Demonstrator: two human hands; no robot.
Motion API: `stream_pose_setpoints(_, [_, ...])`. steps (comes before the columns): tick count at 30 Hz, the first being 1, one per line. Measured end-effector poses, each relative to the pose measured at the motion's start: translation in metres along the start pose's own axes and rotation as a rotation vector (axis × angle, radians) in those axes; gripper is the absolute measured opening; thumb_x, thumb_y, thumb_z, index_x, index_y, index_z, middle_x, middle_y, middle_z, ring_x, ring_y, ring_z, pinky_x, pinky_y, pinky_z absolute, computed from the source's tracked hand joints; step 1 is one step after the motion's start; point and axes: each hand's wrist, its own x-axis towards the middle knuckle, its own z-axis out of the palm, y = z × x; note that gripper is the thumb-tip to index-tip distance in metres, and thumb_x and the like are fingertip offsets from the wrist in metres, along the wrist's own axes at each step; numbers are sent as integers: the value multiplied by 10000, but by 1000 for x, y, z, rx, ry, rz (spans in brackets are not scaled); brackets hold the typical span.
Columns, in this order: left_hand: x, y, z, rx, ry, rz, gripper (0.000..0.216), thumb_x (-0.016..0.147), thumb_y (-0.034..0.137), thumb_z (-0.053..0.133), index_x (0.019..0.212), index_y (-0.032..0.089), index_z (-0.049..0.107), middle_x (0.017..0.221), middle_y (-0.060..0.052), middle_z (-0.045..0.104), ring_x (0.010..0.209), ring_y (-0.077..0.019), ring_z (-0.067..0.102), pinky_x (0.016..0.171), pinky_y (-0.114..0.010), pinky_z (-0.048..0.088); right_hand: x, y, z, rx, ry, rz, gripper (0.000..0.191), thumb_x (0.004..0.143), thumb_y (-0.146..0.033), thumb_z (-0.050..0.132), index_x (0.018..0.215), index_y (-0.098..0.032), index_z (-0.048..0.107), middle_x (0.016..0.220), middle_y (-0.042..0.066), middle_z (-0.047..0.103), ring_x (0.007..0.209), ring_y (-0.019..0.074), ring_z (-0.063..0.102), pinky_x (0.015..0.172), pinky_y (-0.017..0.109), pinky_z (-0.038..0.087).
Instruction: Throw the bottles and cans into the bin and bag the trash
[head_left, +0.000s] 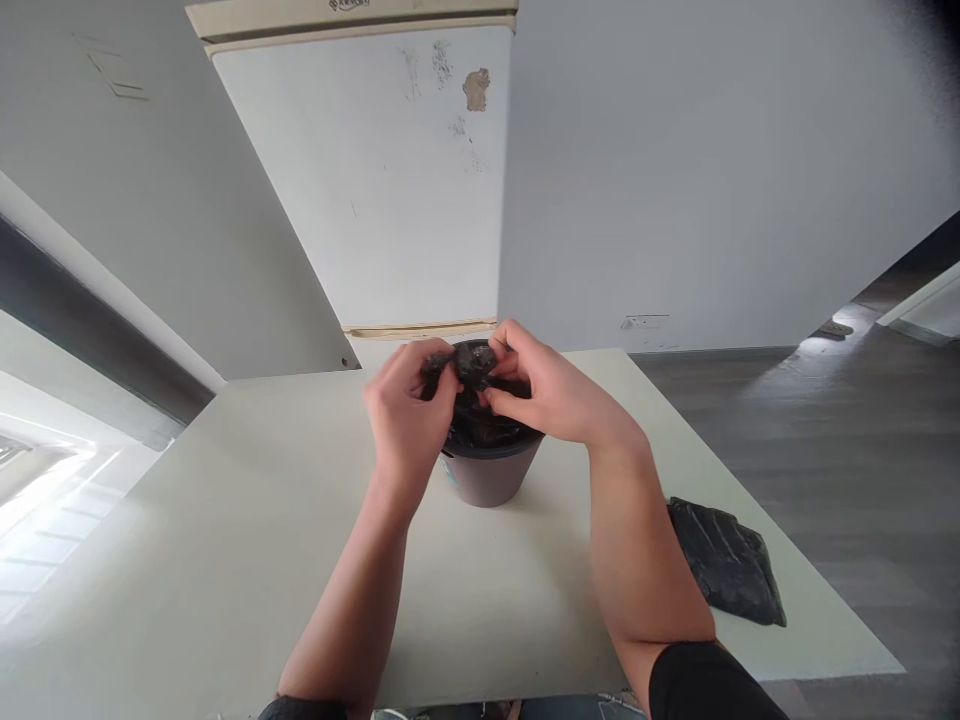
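A small dark bin stands near the middle of the pale table, lined with a black plastic bag. Both of my hands are over its mouth. My left hand pinches a bunch of the black bag at the bin's far rim. My right hand pinches the bag right beside it, fingers closed on the plastic. The bag's gathered top sits between my fingertips. My hands hide most of the bin's opening.
A folded stack of black bags lies on the table near my right forearm, close to the right edge. A white fridge stands against the wall behind the table. Grey wooden floor runs to the right.
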Motion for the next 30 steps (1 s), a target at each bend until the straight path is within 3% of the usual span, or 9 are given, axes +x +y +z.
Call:
stream_pose_setpoints(4, [-1, -1, 1, 158, -116, 112, 207, 856, 111, 669, 872, 265, 807, 801, -14, 622, 682, -153, 540, 624, -288, 416, -1, 1, -1, 1, 85, -10, 305, 883, -213, 635, 964, -284, 350, 786, -55, 598, 701, 159, 544, 672, 298, 420])
stream_pose_setpoints(8, [1, 6, -5, 157, -334, 55, 181, 911, 135, 632, 802, 223, 747, 828, -32, 650, 688, -156, 531, 636, -295, 382, -1, -1, -2, 13, 108, -64, 257, 910, -221, 636, 952, -282, 390, 829, -32, 637, 751, 175, 577, 727, 331, 455])
stream_pose_setpoints(12, [4, 12, -12, -1, -489, -41, 264, 990, 230, 603, 728, 203, 605, 704, -11, 541, 650, -155, 428, 605, -296, 320, -2, -1, -5, -82, 132, -135, 140, 951, -224, 582, 846, -254, 494, 853, 10, 640, 791, 193, 574, 746, 354, 468])
stream_pose_setpoints(16, [8, 12, -19, -133, -514, -117, 347, 1051, 339, 553, 733, 202, 533, 696, -10, 482, 660, -156, 392, 606, -299, 316, -3, 2, -9, -228, 140, -193, 187, 946, -179, 565, 783, -235, 638, 961, 42, 672, 869, 213, 601, 811, 380, 491])
stream_pose_setpoints(19, [10, 10, -20, -150, -505, -149, 366, 1056, 338, 543, 718, 200, 513, 694, -10, 469, 670, -156, 385, 611, -302, 309, -5, 3, -11, -329, 64, -211, 213, 973, -199, 576, 895, -265, 763, 1210, 62, 663, 1076, 254, 625, 934, 423, 519])
stream_pose_setpoints(22, [10, 8, -20, -160, -499, -182, 369, 1049, 319, 538, 702, 199, 503, 686, -12, 471, 667, -156, 385, 605, -304, 301, -5, 1, -9, -391, -27, -234, 115, 958, -302, 687, 1027, -283, 778, 1406, 74, 587, 1282, 311, 558, 1056, 504, 507])
stream_pose_setpoints(25, [10, 6, -21, -173, -544, -229, 356, 1025, 286, 553, 684, 197, 497, 686, -15, 481, 668, -158, 392, 597, -304, 295, -1, 1, -4, -391, -19, -274, 123, 932, -351, 742, 1011, -258, 762, 1404, 86, 588, 1264, 326, 565, 1055, 519, 512])
stream_pose_setpoints(30, [11, 8, -26, -184, -553, -252, 337, 1009, 262, 567, 679, 194, 550, 687, -21, 498, 672, -162, 421, 593, -304, 311, 4, 5, 0, -358, -17, -393, 147, 995, -268, 629, 911, -255, 749, 1253, 81, 665, 1153, 304, 595, 994, 483, 519])
